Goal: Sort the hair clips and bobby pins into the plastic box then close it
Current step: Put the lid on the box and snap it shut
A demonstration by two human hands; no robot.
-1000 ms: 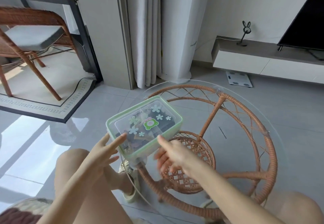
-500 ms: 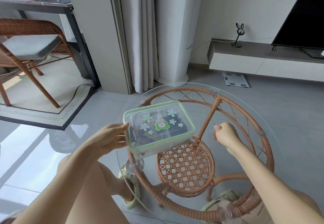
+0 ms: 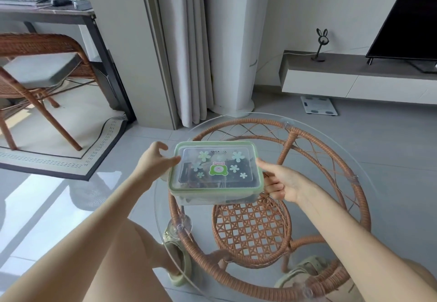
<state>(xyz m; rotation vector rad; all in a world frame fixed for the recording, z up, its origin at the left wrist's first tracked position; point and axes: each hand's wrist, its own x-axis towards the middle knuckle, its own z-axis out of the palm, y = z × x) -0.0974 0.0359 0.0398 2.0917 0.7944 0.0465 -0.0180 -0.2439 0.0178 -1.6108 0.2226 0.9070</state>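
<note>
A clear plastic box (image 3: 214,191) with a pale green rim sits on the round glass table top (image 3: 335,166), lid on. Flower stickers and a green frog sticker decorate the lid. Dark hair clips (image 3: 191,183) show through it, too blurred to tell apart. My left hand (image 3: 151,164) is at the box's left side, thumb tip on the lid's edge, fingers spread and off the box. My right hand (image 3: 281,181) grips the right side, thumb on the rim and fingers curled against the wall.
The glass top rests on a rattan frame (image 3: 290,140) with a woven lower shelf (image 3: 250,228). My knees and sandals lie below. A rattan chair (image 3: 42,48), a rug (image 3: 71,159), a curtain (image 3: 189,65) and a low TV stand (image 3: 354,79) surround the table.
The box has swung round to lie squarer on the table. My right hand has come back from the right to grip its side. My left fingers have loosened from the box.
</note>
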